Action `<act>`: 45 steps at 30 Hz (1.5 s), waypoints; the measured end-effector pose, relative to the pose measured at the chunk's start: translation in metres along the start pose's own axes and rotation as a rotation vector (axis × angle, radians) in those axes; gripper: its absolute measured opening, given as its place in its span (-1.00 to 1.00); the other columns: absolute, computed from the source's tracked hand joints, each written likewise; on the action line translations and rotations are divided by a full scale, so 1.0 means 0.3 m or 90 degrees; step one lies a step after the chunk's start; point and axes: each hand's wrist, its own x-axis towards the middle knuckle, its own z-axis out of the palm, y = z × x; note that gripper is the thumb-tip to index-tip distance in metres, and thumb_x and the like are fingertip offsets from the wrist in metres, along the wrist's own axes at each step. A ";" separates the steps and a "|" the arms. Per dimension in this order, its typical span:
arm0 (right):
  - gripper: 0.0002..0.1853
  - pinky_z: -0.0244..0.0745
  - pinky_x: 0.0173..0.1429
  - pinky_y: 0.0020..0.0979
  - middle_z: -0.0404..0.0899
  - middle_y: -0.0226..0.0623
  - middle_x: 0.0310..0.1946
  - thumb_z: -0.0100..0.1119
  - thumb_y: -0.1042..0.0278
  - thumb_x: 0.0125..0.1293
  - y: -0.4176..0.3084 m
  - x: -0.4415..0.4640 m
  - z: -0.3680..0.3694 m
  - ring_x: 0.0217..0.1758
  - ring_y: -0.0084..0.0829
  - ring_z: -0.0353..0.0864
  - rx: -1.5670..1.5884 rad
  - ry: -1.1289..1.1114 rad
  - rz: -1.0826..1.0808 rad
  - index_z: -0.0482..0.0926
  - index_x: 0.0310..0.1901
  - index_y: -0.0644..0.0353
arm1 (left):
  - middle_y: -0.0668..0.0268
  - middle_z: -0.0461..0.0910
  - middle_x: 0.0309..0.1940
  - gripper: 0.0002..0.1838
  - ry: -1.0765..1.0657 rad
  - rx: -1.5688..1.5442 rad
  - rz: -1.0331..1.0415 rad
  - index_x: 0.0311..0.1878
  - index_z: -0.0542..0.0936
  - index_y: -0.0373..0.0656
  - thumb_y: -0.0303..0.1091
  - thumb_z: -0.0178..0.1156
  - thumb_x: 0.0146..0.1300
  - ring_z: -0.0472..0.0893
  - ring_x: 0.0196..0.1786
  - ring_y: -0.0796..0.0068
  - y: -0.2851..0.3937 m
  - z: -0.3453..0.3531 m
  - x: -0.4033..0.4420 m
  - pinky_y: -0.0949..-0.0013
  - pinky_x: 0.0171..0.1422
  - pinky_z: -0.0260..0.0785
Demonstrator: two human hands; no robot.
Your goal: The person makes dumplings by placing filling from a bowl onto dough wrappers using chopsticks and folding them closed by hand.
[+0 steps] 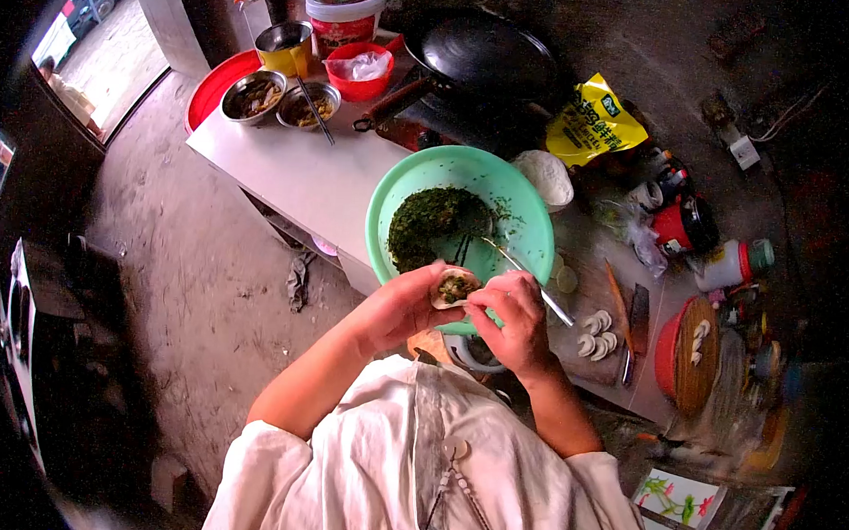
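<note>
A round dumpling wrapper (455, 287) with green filling on it lies in my left hand (405, 307), whose fingers curl round its side. My right hand (514, 320) pinches the wrapper's right edge between thumb and fingers. Just beyond both hands is a green basin (387, 191), with a heap of chopped green filling (431, 222) on its left side. A spoon (529, 278) leans in the basin, its handle resting over the near right rim. Several folded dumplings (595, 337) sit on a board to the right of my right hand.
A rolling pin (620, 299) and a knife (634, 338) lie right of the dumplings. Behind the basin are a black wok (484, 52), a yellow bag (597, 122) and a bag of white flour (545, 178). Two metal bowls (253, 97) of food stand at the table's far left.
</note>
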 end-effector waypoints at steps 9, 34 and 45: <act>-0.85 0.30 -0.19 -0.32 0.38 -0.24 -0.42 0.17 0.51 -0.04 -0.024 0.020 -0.007 -0.30 -0.22 0.40 0.075 0.080 0.148 0.42 -0.40 0.20 | 0.28 0.43 -0.13 -0.58 0.037 0.465 0.221 0.09 0.27 -0.29 -0.29 0.04 0.22 0.46 -0.13 0.55 -0.070 0.071 0.000 0.49 -0.09 0.35; -0.84 0.40 -0.27 -0.39 0.55 -0.27 -0.41 0.22 0.47 0.00 -0.050 -0.016 -0.043 -0.37 -0.31 0.51 0.067 0.256 0.161 0.53 -0.34 0.25 | 0.25 0.44 -0.20 -0.68 0.064 0.286 0.366 0.07 0.29 -0.28 -0.36 -0.11 0.29 0.47 -0.21 0.49 -0.125 0.149 0.032 0.38 -0.04 0.35; -0.85 0.40 -0.25 -0.37 0.51 -0.26 -0.43 0.21 0.46 0.01 -0.056 -0.004 -0.059 -0.37 -0.28 0.49 0.201 0.249 0.244 0.52 -0.35 0.26 | 0.25 0.39 -0.12 -0.66 0.063 0.432 0.406 0.06 0.28 -0.32 -0.33 -0.11 0.30 0.47 -0.14 0.50 -0.130 0.156 0.043 0.41 -0.04 0.38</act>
